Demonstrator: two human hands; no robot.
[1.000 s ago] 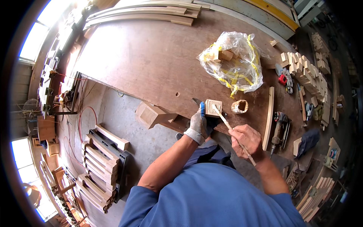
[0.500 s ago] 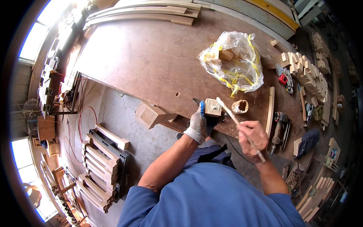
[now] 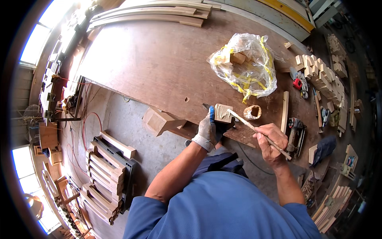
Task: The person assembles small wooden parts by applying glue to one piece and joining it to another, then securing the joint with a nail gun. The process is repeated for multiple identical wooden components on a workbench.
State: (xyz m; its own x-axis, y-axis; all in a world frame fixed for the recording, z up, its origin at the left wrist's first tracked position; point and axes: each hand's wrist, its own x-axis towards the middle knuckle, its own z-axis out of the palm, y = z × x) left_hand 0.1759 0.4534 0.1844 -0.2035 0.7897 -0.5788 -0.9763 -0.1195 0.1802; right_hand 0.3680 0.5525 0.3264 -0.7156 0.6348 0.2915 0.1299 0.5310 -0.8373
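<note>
At the desk (image 3: 167,79), block (image 3: 223,113) clasped by fingers of the left hand (image 3: 206,130), stick (image 3: 243,120) by the right hand (image 3: 273,144); by a wide stroke, the pot (image 3: 247,115) could be tipped!

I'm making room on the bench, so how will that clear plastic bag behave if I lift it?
The clear plastic bag will probably be floppy, since its thin film lies crumpled. The wood pieces visible within it would likely weigh it down and could shift as it sags.
</note>
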